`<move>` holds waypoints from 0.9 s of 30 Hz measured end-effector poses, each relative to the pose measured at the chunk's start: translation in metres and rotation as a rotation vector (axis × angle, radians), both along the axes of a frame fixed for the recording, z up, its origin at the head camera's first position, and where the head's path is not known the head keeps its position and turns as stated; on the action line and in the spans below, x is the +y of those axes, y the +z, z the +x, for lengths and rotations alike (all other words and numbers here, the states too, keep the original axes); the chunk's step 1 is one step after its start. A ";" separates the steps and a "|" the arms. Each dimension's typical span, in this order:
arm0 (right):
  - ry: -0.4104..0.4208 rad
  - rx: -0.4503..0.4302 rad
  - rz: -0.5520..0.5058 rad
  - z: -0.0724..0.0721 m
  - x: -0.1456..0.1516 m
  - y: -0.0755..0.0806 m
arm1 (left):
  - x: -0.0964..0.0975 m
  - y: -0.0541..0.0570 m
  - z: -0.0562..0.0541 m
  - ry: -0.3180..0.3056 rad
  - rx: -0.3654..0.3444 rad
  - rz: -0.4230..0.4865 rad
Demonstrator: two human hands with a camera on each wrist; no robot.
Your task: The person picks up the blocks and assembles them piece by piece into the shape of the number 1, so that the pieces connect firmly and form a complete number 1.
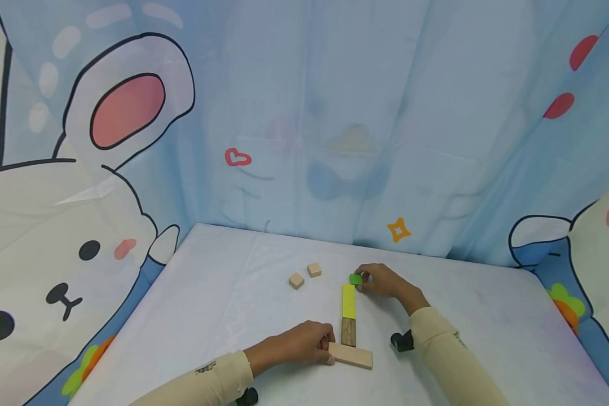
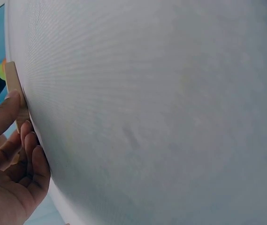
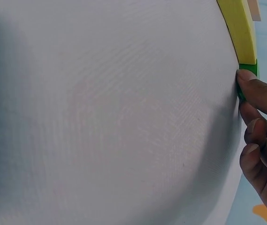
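My right hand (image 1: pixel 382 281) pinches a small green block (image 1: pixel 355 279) at the far end of a yellow block (image 1: pixel 348 301). In the right wrist view the green block (image 3: pixel 248 70) meets the yellow block's end. A brown wood-grain block (image 1: pixel 348 332) continues the line on the near side. Crosswise at its near end lies a pale plank (image 1: pixel 352 356); my left hand (image 1: pixel 304 344) holds the plank's left end between thumb and fingers. The left wrist view shows the thumb on the plank (image 2: pixel 15 82), with the other fingers curled below.
Two small pale wooden cubes, one nearer (image 1: pixel 296 281) and one farther (image 1: pixel 314 269), lie left of the line of blocks. A white cloth (image 1: pixel 254 254) covers the table. Behind it hangs a blue printed curtain (image 1: pixel 284 113). Dark devices are strapped at both wrists.
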State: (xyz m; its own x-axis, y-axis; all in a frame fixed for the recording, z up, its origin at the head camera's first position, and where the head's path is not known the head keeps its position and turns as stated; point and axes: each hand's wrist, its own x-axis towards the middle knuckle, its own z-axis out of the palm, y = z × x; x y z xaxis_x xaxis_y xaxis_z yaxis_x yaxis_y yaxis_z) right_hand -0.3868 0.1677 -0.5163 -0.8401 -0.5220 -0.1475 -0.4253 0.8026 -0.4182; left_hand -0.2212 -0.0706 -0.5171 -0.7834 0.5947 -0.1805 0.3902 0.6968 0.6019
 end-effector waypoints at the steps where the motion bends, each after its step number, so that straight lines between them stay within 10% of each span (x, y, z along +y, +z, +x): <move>1: 0.004 0.002 0.001 0.000 0.000 0.000 | 0.000 0.000 0.000 0.000 0.001 0.000; 27: 0.006 0.005 0.019 0.001 -0.001 0.002 | 0.002 0.000 -0.001 -0.005 0.004 -0.032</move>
State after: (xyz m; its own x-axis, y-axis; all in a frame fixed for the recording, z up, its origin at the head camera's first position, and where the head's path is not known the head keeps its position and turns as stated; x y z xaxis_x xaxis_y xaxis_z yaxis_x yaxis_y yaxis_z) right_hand -0.3855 0.1666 -0.5145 -0.8377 -0.5241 -0.1533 -0.4321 0.8078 -0.4009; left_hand -0.2222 -0.0689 -0.5167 -0.7815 0.5923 -0.1960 0.3960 0.7137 0.5778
